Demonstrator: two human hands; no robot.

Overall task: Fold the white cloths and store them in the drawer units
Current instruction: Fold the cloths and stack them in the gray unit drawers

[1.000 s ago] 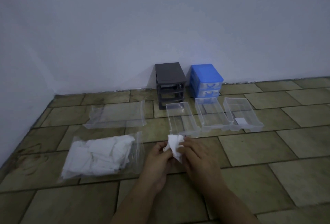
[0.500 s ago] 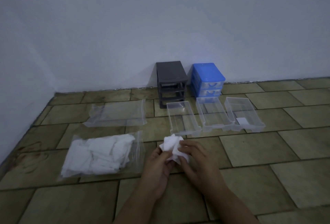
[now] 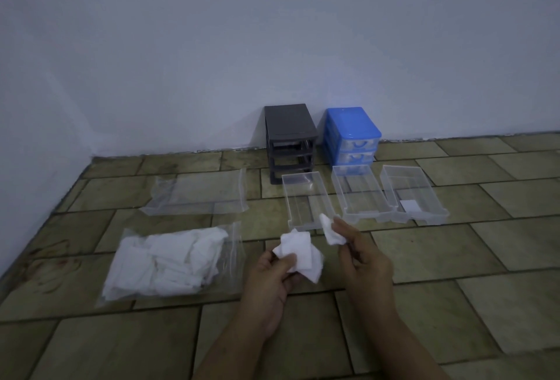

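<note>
A small bunch of white cloths (image 3: 298,253) is pinched in the left hand (image 3: 272,281), a single cloth (image 3: 331,231) in the right hand (image 3: 362,258), above the floor; being light and limp, corners are best taken

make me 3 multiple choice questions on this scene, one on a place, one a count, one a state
1. Where does the bag of cloths lie?
A. on the floor, left of the hands
B. inside the blue unit
C. on the grey unit

2. How many clear drawers lie out on the floor?
A. one
B. three
C. five

3. What is the right hand doing?
A. resting flat on the floor
B. pinching a small cloth
C. pulling a drawer handle

Answers: 1 A, the bag rests on the tiles at left. 2 B, three drawers sit side by side. 3 B, its fingers pinch the cloth.
</note>
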